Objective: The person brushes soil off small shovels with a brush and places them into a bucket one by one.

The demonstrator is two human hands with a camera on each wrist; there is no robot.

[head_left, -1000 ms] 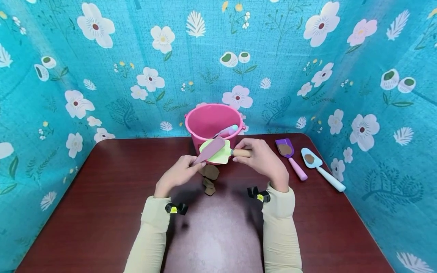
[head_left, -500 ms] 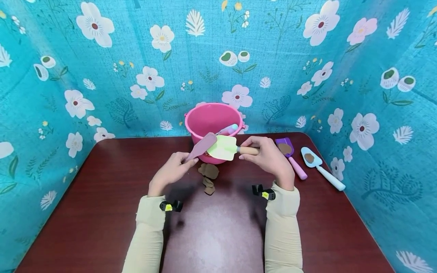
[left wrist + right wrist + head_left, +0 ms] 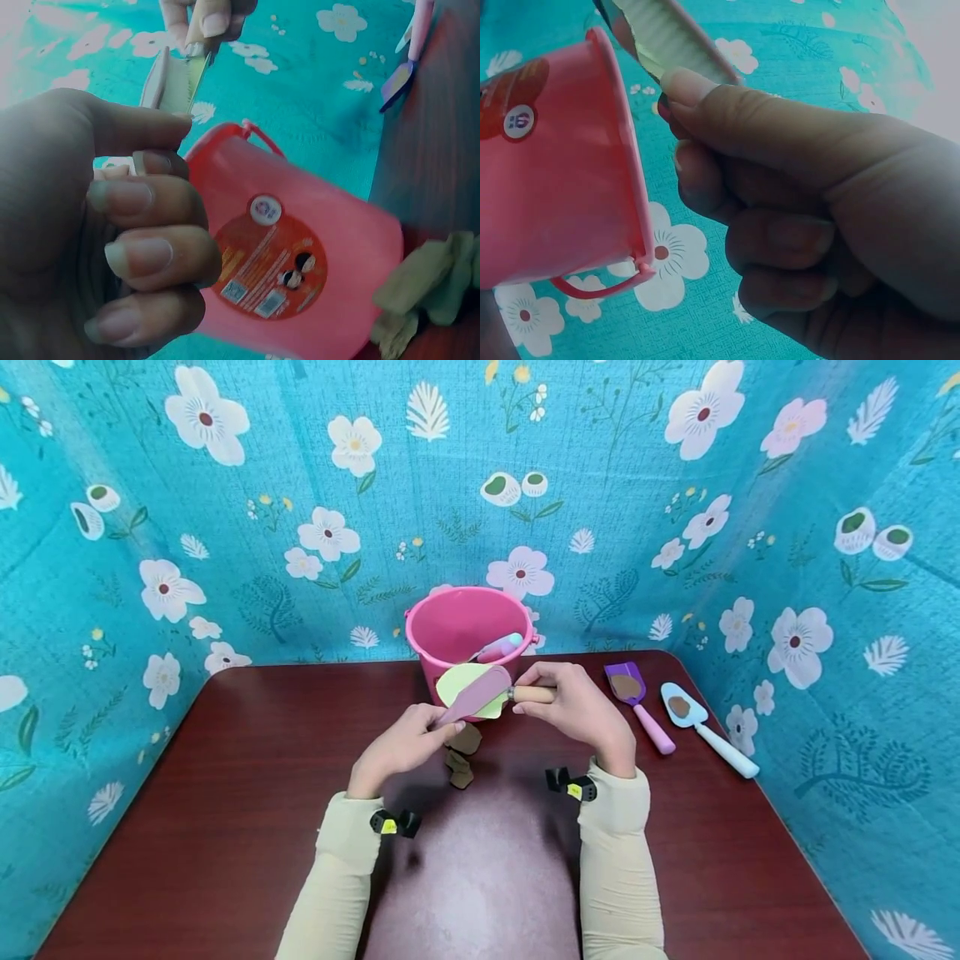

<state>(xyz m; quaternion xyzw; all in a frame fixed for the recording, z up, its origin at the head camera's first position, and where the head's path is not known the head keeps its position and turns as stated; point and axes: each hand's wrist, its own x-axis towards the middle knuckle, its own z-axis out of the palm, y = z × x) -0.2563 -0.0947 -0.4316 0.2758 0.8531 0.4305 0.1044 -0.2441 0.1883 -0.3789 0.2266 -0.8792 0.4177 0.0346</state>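
Pale-green wood-handled spade [image 3: 454,680], right hand [image 3: 567,700] pinching it, hangs at six o'clock of the pink plastic bucket [image 3: 465,617]; left hand [image 3: 405,742] pinches a mauve round-ended scoop [image 3: 483,690] across it. Light, flat strokes look best.

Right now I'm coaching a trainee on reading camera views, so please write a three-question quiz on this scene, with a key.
1. True or false: the right hand holds the pale green, flat-bladed trowel by its tan handle.

2. What does the left hand hold?
(a) a purple shovel with a pink handle
(b) a mauve, flat-bladed tool
(c) a pale blue trowel with a whitish handle

3. What lies on the glossy, red-brown table, just on the person's side of the pink plastic bucket?

Key: 1. True. 2. (b). 3. Flat brown pieces.
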